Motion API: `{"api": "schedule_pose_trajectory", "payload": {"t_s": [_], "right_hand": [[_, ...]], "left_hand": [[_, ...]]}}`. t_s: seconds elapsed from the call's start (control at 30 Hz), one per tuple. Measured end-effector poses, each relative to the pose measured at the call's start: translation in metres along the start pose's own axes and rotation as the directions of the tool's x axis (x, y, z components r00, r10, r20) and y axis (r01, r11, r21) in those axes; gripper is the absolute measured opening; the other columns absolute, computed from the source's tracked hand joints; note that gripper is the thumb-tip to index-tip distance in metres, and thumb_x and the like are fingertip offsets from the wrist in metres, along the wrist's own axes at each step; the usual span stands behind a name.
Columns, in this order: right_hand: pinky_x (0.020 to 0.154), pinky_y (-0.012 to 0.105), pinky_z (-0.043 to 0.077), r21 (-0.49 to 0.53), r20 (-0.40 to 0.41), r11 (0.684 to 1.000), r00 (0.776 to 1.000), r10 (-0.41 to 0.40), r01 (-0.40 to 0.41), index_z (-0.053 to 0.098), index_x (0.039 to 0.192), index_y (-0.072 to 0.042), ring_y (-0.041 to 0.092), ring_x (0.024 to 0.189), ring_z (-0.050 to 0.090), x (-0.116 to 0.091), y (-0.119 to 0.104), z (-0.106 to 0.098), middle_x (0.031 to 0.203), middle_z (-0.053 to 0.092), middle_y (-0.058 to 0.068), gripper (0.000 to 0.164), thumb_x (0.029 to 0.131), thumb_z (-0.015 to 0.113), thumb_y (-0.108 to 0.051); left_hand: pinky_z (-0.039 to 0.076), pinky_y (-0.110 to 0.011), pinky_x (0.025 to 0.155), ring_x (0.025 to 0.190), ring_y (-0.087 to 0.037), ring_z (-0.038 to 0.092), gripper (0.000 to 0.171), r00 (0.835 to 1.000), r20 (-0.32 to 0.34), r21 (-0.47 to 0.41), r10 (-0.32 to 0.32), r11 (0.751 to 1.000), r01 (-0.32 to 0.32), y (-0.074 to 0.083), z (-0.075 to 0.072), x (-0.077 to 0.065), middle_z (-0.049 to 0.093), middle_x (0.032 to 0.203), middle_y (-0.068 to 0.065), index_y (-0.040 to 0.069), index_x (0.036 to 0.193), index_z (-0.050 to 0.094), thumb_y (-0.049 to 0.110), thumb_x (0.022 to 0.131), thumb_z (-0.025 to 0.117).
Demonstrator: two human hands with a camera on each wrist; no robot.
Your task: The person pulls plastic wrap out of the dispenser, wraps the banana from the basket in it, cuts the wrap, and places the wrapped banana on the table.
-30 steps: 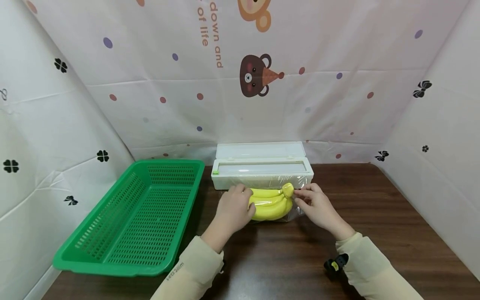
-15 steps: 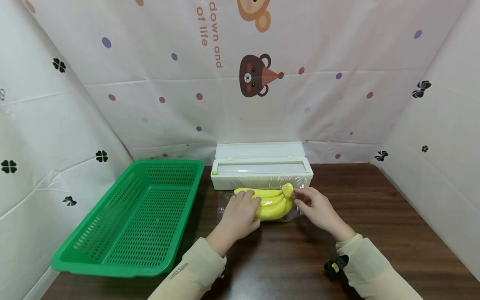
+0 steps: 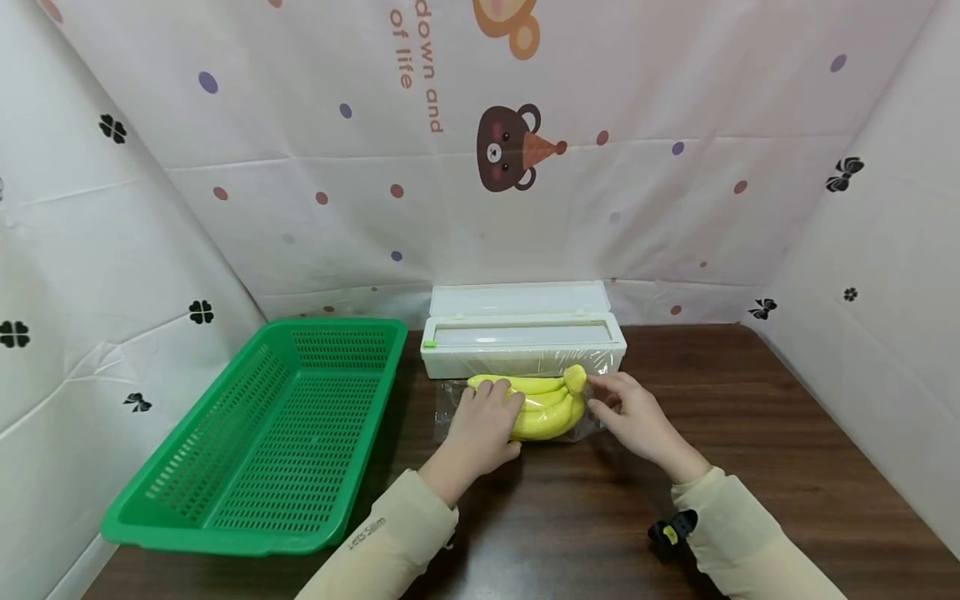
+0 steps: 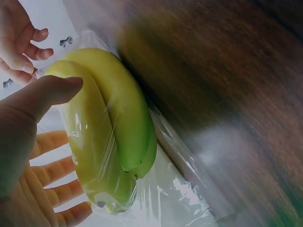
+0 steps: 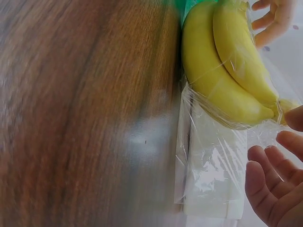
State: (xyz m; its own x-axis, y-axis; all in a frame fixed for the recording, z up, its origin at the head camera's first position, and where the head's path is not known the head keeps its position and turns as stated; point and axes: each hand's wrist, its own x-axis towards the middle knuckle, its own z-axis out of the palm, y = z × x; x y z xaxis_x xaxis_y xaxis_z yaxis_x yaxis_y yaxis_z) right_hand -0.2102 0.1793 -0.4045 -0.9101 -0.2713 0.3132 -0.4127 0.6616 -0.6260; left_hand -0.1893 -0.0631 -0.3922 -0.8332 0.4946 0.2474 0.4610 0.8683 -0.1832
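Note:
A bunch of yellow bananas (image 3: 547, 421) lies on the table, covered by clear plastic film (image 3: 447, 408) that spreads flat past its left end. Across the left part of the bunch rests my left hand (image 3: 480, 427), fingers extended over the bananas. In the left wrist view its thumb (image 4: 57, 92) lies over the near banana, with the fingers spread behind. My right hand (image 3: 633, 414) is at the stem end (image 3: 576, 379), its fingers loosely bent and touching the film there. The right wrist view shows those fingers (image 5: 258, 177) apart from each other.
Right behind the bananas stands a white cling film dispenser (image 3: 525, 360), its lid (image 3: 521, 297) raised against the patterned cloth backdrop (image 3: 630, 217). To the left is a green perforated basket (image 3: 341, 492). Brown wooden table (image 3: 735, 450) extends in front and to the right.
My left hand has slid a little to the right over the bananas, uncovering their left tips and the film's left edge. The right hand stays nearly still by the stem.

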Motion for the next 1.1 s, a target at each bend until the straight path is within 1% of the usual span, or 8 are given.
{"api": "schedule_pose_trajectory", "payload": {"t_s": [0.3, 0.37, 0.53, 0.6, 0.73, 0.87, 0.97, 1.1], "right_hand": [[0.067, 0.024, 0.047, -0.010, -0.023, 1.000, 1.000, -0.016, 0.016, 0.055, 0.129, -0.001, 0.017, 0.085, 0.059, -0.003, -0.002, 0.000, 0.120, 0.055, 0.015, 0.042, 0.089, 0.062, -0.011], [0.070, 0.028, 0.047, -0.028, -0.034, 0.999, 0.999, -0.031, 0.030, 0.052, 0.132, -0.002, 0.021, 0.090, 0.059, -0.004, -0.003, 0.000, 0.122, 0.053, 0.015, 0.046, 0.089, 0.063, -0.013], [0.084, 0.044, 0.048, -0.076, -0.055, 0.994, 0.996, -0.077, 0.073, 0.043, 0.140, -0.005, 0.030, 0.112, 0.050, -0.007, -0.009, -0.002, 0.133, 0.044, 0.017, 0.057, 0.088, 0.065, -0.018], [0.087, 0.047, 0.047, -0.116, -0.071, 0.988, 0.992, -0.109, 0.100, 0.042, 0.140, -0.006, 0.031, 0.116, 0.047, -0.008, -0.012, -0.002, 0.135, 0.042, 0.017, 0.060, 0.087, 0.067, -0.019], [0.088, 0.052, 0.045, -0.249, -0.098, 0.951, 0.973, -0.211, 0.181, 0.046, 0.137, -0.005, 0.033, 0.117, 0.048, -0.009, -0.020, -0.002, 0.135, 0.046, 0.015, 0.062, 0.083, 0.070, -0.023], [0.087, 0.057, 0.043, -0.350, -0.114, 0.901, 0.944, -0.311, 0.255, 0.052, 0.132, -0.008, 0.033, 0.117, 0.051, -0.009, -0.027, 0.000, 0.132, 0.051, 0.013, 0.059, 0.079, 0.071, -0.026], [0.086, 0.057, 0.043, -0.382, -0.121, 0.874, 0.922, -0.369, 0.300, 0.056, 0.128, -0.009, 0.033, 0.114, 0.054, -0.010, -0.033, 0.002, 0.130, 0.053, 0.013, 0.056, 0.077, 0.072, -0.026], [0.088, 0.055, 0.043, -0.417, -0.111, 0.840, 0.898, -0.426, 0.347, 0.059, 0.124, -0.008, 0.033, 0.111, 0.055, -0.011, -0.037, 0.006, 0.127, 0.055, 0.013, 0.053, 0.076, 0.072, -0.026]], "left_hand": [[0.043, -0.038, 0.077, 0.100, -0.023, 0.051, 0.058, 0.999, 0.048, 0.035, 0.009, 0.999, -0.011, 0.002, 0.003, 0.003, 0.053, 0.113, -0.004, 0.017, 0.116, 0.055, 0.043, 0.070, 0.078], [0.043, -0.038, 0.077, 0.100, -0.023, 0.051, 0.057, 0.998, 0.056, 0.036, 0.011, 0.999, -0.013, 0.003, 0.003, 0.003, 0.053, 0.113, -0.004, 0.017, 0.116, 0.056, 0.042, 0.070, 0.079], [0.045, -0.038, 0.076, 0.099, -0.023, 0.051, 0.054, 0.998, 0.066, 0.051, 0.020, 0.998, -0.023, 0.003, 0.003, 0.004, 0.054, 0.111, -0.004, 0.017, 0.116, 0.057, 0.038, 0.071, 0.079], [0.045, -0.038, 0.076, 0.098, -0.023, 0.052, 0.052, 0.997, 0.069, 0.062, 0.022, 0.998, -0.026, 0.004, 0.003, 0.005, 0.054, 0.111, -0.004, 0.017, 0.116, 0.057, 0.037, 0.072, 0.079], [0.045, -0.037, 0.073, 0.096, -0.022, 0.052, 0.043, 0.998, 0.053, 0.079, 0.021, 0.997, -0.026, 0.003, 0.005, 0.005, 0.055, 0.107, -0.003, 0.018, 0.112, 0.059, 0.030, 0.074, 0.077], [0.045, -0.036, 0.069, 0.091, -0.022, 0.054, 0.030, 1.000, -0.007, 0.096, 0.026, 0.995, -0.025, 0.003, 0.008, 0.005, 0.057, 0.102, -0.002, 0.019, 0.105, 0.061, 0.022, 0.078, 0.072], [0.046, -0.036, 0.068, 0.089, -0.022, 0.055, 0.024, 0.999, -0.042, 0.106, 0.027, 0.994, -0.023, 0.003, 0.009, 0.005, 0.058, 0.099, -0.002, 0.019, 0.103, 0.062, 0.019, 0.080, 0.070], [0.047, -0.036, 0.069, 0.089, -0.021, 0.056, 0.024, 0.999, -0.040, 0.114, 0.027, 0.993, -0.023, 0.003, 0.009, 0.005, 0.059, 0.099, -0.002, 0.020, 0.103, 0.063, 0.020, 0.080, 0.071]]}}
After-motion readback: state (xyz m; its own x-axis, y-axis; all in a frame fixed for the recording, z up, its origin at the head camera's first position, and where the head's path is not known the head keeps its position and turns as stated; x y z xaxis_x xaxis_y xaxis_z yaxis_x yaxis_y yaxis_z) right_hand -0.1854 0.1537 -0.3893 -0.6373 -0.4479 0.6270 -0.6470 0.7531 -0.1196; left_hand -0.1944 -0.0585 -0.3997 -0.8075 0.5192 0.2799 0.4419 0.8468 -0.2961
